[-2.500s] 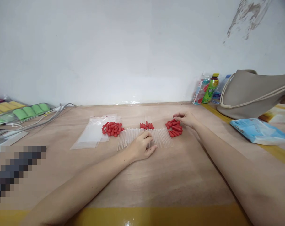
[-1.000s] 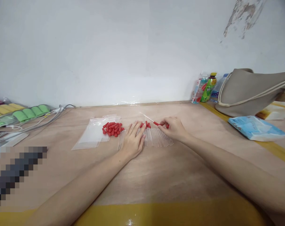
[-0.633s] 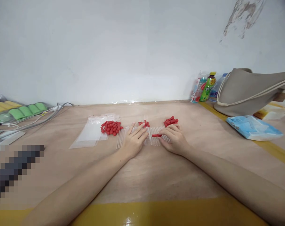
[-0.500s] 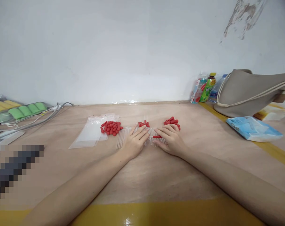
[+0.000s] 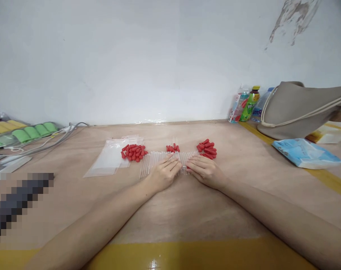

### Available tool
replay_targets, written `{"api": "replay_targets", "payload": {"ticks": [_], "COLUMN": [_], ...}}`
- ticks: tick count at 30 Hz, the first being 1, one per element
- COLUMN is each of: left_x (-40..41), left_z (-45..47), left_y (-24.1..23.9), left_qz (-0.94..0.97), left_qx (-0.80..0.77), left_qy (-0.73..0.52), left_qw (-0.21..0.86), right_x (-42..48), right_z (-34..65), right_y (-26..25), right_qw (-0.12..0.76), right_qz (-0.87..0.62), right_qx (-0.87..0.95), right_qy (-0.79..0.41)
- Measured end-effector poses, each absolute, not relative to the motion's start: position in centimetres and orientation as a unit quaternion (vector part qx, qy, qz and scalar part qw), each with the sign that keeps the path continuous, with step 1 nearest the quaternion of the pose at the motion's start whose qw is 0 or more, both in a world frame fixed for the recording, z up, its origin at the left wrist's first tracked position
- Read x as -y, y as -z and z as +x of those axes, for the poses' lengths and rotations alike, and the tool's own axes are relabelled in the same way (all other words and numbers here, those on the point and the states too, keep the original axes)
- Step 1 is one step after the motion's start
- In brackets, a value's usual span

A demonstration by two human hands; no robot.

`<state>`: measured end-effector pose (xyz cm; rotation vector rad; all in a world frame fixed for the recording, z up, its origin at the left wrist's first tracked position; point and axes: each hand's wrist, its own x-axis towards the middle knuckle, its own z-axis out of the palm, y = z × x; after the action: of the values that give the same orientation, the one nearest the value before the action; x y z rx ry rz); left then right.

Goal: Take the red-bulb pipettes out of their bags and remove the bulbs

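A row of thin clear glass tubes (image 5: 150, 160) lies side by side on the brown-covered table. Over its middle, my left hand (image 5: 163, 174) is closed, its fingers pinching one thin tube (image 5: 184, 167) held crosswise. Opposite it, my right hand (image 5: 207, 172) is closed around a red rubber bulb (image 5: 188, 169), mostly hidden by the fingers. Bulb and tube meet between the two hands; how far one sits in the other I cannot tell. Red rubber bulbs lie in a left pile (image 5: 133, 153), a small middle group (image 5: 172, 148) and a right pile (image 5: 208, 150).
Clear plastic bags (image 5: 103, 159) lie left of the tubes. Cables (image 5: 60, 138) and green rolls (image 5: 35, 131) are at far left. Bottles (image 5: 249, 105), a grey bag (image 5: 294, 112) and a blue tissue pack (image 5: 305, 153) stand or lie on the right. A wall rises behind.
My hands have closed in on the tube and bulb. The red bulb, plainly visible before, is now mostly covered by my right fingers. The view has shifted slightly.
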<state>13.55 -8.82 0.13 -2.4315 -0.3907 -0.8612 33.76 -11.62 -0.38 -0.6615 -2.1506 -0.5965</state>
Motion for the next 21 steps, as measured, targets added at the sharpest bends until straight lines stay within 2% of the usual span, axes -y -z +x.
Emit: {"api": "replay_targets", "payload": {"ticks": [16,21], "left_x": [9.3,8.5], "left_z": [12.7,11.2], "left_y": [-0.4,-0.4], "left_qz": [-0.911,-0.888], "left_qx": [0.168,0.226], "left_qy": [0.308,0.340], "left_qw": [0.217,0.212], "right_x": [11.6,11.1], "right_z": [35.2,37.0], "right_y": [0.9,1.0], "right_qw": [0.383,0.441], "right_qz": [-0.250,-0.324], "right_qx": [0.857,0.802], "right_qy": [0.236,0.240]}}
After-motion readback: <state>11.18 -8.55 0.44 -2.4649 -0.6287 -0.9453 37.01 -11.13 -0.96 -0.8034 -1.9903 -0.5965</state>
